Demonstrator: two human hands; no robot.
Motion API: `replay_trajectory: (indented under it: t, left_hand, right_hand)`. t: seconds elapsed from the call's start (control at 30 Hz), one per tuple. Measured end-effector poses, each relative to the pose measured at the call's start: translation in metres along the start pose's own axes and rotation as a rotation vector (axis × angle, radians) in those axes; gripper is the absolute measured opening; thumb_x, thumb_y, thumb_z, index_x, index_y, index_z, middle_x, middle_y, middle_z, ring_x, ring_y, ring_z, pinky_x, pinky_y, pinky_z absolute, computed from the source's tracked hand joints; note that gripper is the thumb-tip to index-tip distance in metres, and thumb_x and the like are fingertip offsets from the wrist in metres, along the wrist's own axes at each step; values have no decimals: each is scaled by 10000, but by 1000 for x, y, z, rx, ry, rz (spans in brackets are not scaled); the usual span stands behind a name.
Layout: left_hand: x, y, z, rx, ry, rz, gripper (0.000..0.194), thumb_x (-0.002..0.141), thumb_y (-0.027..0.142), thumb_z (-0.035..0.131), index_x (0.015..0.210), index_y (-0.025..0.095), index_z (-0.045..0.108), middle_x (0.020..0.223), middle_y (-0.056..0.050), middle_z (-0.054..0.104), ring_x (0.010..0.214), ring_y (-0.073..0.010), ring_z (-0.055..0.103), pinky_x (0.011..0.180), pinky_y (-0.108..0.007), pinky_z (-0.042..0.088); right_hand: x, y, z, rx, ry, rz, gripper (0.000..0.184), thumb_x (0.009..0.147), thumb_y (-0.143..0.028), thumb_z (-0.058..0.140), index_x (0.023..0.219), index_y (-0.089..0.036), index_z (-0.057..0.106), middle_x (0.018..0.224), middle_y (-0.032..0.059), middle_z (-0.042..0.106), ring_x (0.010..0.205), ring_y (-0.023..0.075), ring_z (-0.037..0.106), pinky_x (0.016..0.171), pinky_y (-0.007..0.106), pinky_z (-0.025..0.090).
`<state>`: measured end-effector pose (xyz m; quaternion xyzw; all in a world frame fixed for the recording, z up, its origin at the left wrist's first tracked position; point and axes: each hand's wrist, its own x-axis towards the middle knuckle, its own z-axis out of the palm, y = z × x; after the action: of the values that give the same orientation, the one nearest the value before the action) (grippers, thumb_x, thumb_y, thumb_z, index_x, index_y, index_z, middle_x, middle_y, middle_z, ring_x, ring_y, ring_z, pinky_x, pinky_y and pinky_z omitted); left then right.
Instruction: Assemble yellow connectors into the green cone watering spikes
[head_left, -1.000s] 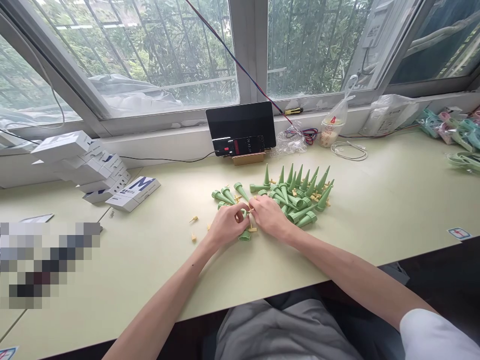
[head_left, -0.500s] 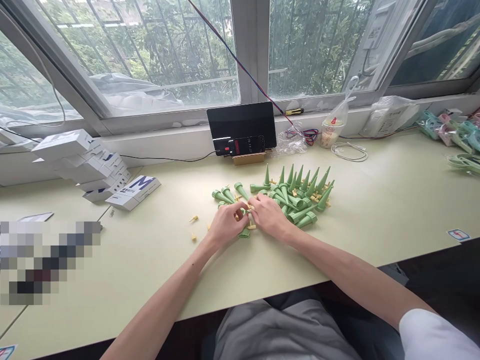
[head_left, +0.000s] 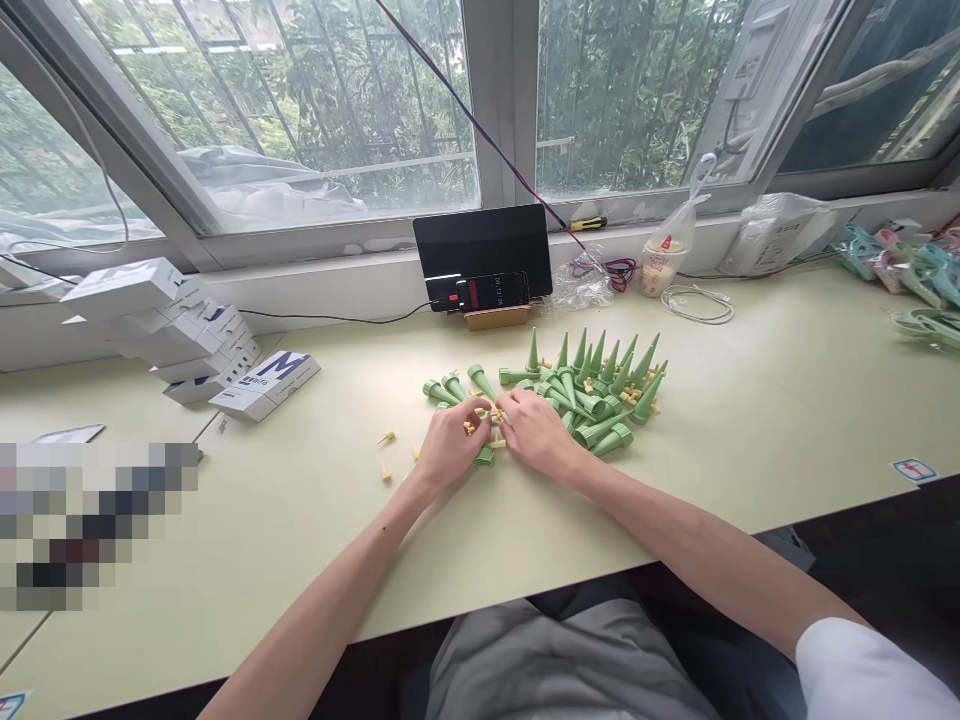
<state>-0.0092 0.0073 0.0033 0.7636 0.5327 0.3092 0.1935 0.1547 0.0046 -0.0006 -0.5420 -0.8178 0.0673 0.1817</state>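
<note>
The fingertips of my left hand (head_left: 450,442) and my right hand (head_left: 536,428) meet at a small yellow plastic piece (head_left: 495,412) and pinch it between them. Just below, a green ribbed cap end (head_left: 484,457) of a cone-shaped spike shows beside my left thumb; the rest of it is hidden. Green spikes (head_left: 454,386) lie beyond my left fingers. To the right of my right hand is a pile of green spikes (head_left: 592,405), several standing point up with yellow pieces at their bases. Loose yellow pieces (head_left: 386,437) lie left of my left hand.
A phone (head_left: 495,291) leans against a dark tablet (head_left: 480,240) by the window. White boxes (head_left: 266,385) are stacked at left. A bagged cup (head_left: 661,262), a coiled white cable (head_left: 701,305) and pastel plastic items (head_left: 919,265) lie at right. A blurred patch covers the left edge.
The green cap end below my hands has shifted slightly up and left, and the yellow piece beside it has moved up a little. Both hands stay almost in place.
</note>
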Motion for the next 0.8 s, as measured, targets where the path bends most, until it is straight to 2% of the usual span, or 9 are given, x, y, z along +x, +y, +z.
replay_trajectory:
  t: [0.23,0.6,0.8]
  left_hand:
    - [-1,2,-1,-14,9,-18,204,889,337,540,995,215,664,751,3,698,555,-121,539,604,-248,439]
    - [-1,3,1,-130,36,-37,221,892,356,532,1049,214,594,768,18,623,426,-68,422,470,-215,354]
    - [1,0,2,-246,29,-86,273,907,380,524,1120,214,563,814,12,593,465,-68,439,465,-209,341]
  right_hand:
    - [1,2,1,-14,-4,-27,176,948,-136,471,1059,-155,605,1003,99,597,892,209,555,825,293,431]
    - [2,3,1,-41,-24,-50,184,948,-111,446,1047,-145,598,981,105,605,877,213,538,826,309,422]
    - [3,3,3,-44,-18,-61,213,956,-108,414,1013,-139,617,980,117,614,876,219,540,825,324,416]
